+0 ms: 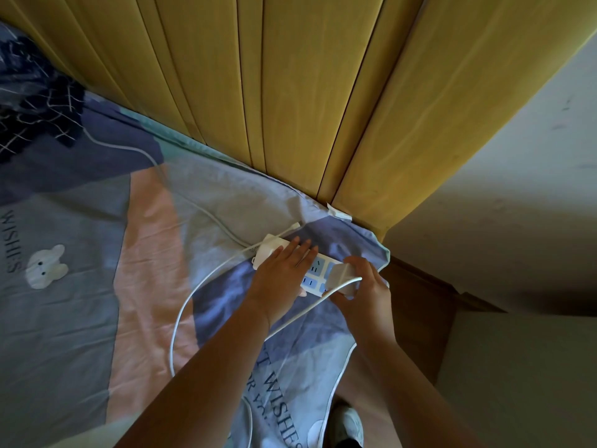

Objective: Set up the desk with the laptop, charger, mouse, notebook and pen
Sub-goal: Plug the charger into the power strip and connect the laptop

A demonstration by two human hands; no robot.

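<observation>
Low and right of centre in the frame, a person's right hand [361, 286] grips a white charger [341, 279] block, fingers curled round it and thumb beneath, holding it at the near end of a white power strip [311, 273]. The left hand [286, 274] lies flat on the strip, fingers spread and pressed down on its middle, grasping nothing. Another white adapter [273, 245] sits plugged in at the strip's far end. The charger's white cable [181, 315] loops away to the lower left across a blue, grey and pink bedsheet [97, 318] printed with a white bear [45, 266] and the word "WISHES". Yellow wooden panelling [290, 92] fills the upper frame; a white wall [517, 205] stands at right. A shoe [350, 425] shows at the bottom edge.
</observation>
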